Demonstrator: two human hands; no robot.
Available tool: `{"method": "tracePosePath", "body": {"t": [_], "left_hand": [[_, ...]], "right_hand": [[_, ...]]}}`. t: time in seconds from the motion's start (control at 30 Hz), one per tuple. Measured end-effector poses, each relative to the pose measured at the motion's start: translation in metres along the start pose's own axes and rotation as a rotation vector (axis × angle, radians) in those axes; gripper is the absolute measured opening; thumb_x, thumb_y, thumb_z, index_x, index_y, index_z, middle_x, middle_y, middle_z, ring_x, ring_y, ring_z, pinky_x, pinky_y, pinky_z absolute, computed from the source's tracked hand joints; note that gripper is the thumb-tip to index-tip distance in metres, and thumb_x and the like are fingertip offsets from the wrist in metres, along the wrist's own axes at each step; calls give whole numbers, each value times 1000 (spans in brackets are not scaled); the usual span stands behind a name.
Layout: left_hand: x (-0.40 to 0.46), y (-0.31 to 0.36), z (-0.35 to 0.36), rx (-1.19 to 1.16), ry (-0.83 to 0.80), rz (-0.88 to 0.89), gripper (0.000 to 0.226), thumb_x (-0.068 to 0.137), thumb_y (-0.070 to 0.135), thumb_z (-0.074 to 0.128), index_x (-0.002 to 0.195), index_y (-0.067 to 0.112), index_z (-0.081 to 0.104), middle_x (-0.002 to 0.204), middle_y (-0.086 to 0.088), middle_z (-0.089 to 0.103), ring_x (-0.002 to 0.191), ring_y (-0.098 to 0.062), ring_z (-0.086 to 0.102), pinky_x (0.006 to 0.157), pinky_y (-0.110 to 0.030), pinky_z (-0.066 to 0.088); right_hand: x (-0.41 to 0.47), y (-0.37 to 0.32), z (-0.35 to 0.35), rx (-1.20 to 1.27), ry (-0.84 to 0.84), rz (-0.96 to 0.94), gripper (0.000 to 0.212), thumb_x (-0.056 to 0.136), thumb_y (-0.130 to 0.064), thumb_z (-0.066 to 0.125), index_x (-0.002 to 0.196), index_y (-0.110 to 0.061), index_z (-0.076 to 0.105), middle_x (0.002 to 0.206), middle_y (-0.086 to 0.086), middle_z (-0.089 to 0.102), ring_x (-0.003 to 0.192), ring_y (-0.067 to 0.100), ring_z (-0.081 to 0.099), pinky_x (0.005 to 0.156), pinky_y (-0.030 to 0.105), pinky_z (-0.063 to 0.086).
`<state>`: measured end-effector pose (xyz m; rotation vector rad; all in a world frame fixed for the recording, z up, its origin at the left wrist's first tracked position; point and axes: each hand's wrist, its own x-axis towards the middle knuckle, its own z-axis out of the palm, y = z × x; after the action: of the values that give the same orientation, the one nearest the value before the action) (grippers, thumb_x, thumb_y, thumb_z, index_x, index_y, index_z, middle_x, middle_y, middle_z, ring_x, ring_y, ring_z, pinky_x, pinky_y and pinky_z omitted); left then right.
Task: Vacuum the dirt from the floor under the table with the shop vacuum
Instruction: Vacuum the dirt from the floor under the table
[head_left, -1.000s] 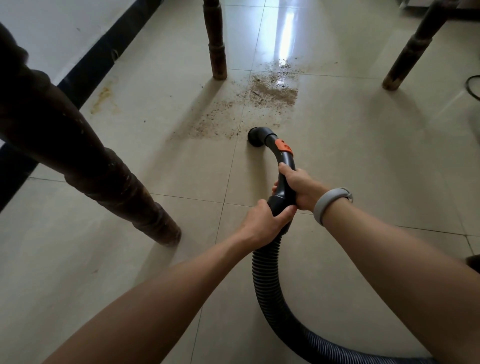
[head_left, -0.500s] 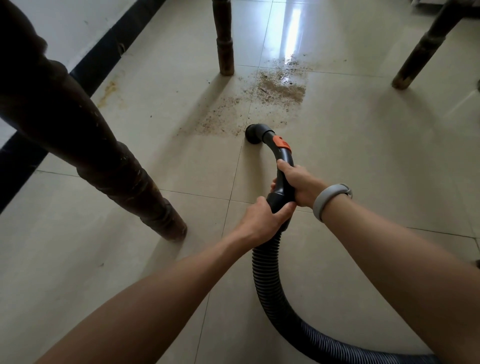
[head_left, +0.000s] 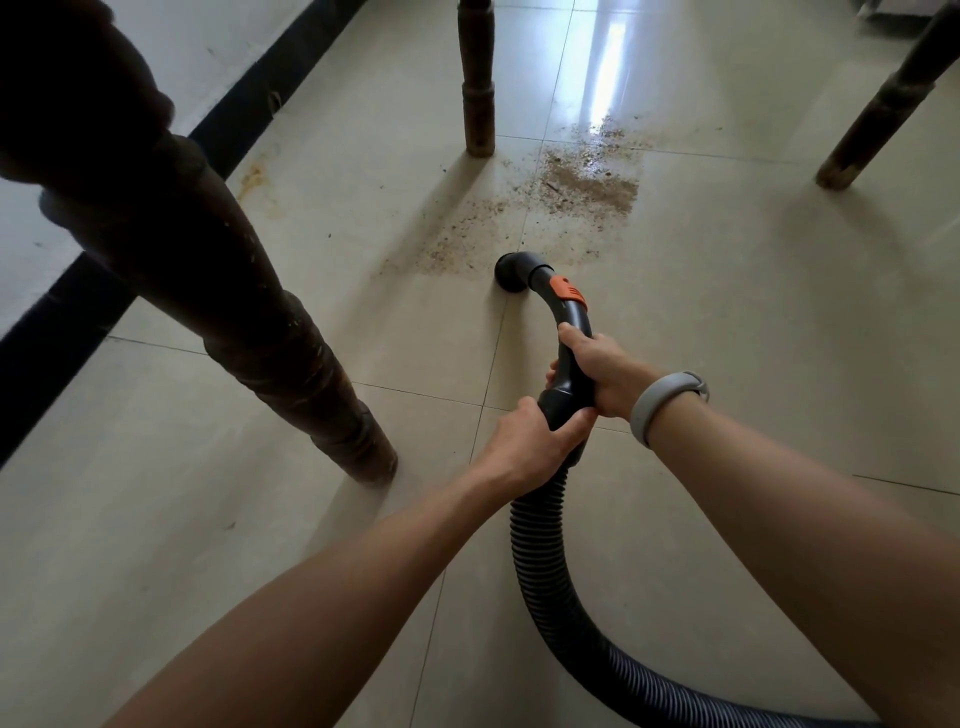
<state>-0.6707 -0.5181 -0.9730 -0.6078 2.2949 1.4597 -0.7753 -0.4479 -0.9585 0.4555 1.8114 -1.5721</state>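
Observation:
A black vacuum hose handle (head_left: 569, 332) with an orange slider curves down to a round nozzle (head_left: 511, 270) that sits on the beige tile floor. My right hand (head_left: 597, 371) grips the handle's upper part. My left hand (head_left: 530, 441) grips the collar where the handle joins the ribbed hose (head_left: 540, 561). Brown dirt (head_left: 587, 187) lies scattered on the tiles just beyond the nozzle, with a thinner patch (head_left: 457, 239) to the nozzle's left. The nozzle stands at the near edge of the dirt.
Dark wooden table legs stand around: a thick one near left (head_left: 291, 364), one at the back centre (head_left: 478, 104), one at the back right (head_left: 878, 119). A white wall with black skirting (head_left: 244, 93) runs along the left. A small stain (head_left: 254, 176) marks the floor by it.
The nozzle has moved forward across the tiles to the near edge of the dirt. Both hands keep their grip on the handle.

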Motion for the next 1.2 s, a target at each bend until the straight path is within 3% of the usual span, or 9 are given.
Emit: {"method": "tracePosePath", "body": {"t": [0.3, 0.6, 0.77, 0.97, 1.2], "left_hand": [[0, -6, -16, -12, 25, -30, 58, 85, 58, 53, 115, 9, 51, 98, -11, 64, 86, -24, 65, 80, -42, 57], [-7, -12, -32, -43, 39, -39, 54, 87, 55, 53, 115, 10, 49, 99, -10, 63, 86, -22, 64, 78, -38, 57], [-11, -9, -38, -31, 73, -31, 51, 88, 54, 51, 114, 11, 48, 93, -7, 61, 78, -18, 61, 68, -30, 54], [-18, -17, -49, 61, 147, -31, 49, 88, 58, 49, 109, 13, 49, 89, -3, 60, 75, -16, 59, 64, -28, 50], [-23, -37, -51, -9, 197, -38, 50, 86, 61, 49, 107, 15, 51, 89, -3, 63, 77, -15, 62, 66, -30, 53]], "right_hand": [[0, -6, 21, -26, -14, 13, 35, 98, -33, 48, 118, -6, 40, 80, 10, 56, 67, 21, 59, 61, 33, 51], [-2, -7, 41, -43, -18, 6, 31, 98, -33, 47, 110, -5, 40, 79, 10, 55, 67, 21, 58, 61, 32, 51], [-4, -9, 45, -18, -23, 4, 31, 98, -33, 48, 107, -4, 42, 76, 11, 56, 65, 21, 58, 63, 32, 52], [-8, -2, 53, 49, -47, -2, 33, 97, -28, 51, 117, -2, 43, 82, 12, 55, 68, 22, 58, 57, 31, 50], [-12, 3, 69, 55, -110, 1, 31, 97, -21, 51, 120, -2, 42, 85, 13, 53, 68, 23, 57, 64, 34, 53]]}}
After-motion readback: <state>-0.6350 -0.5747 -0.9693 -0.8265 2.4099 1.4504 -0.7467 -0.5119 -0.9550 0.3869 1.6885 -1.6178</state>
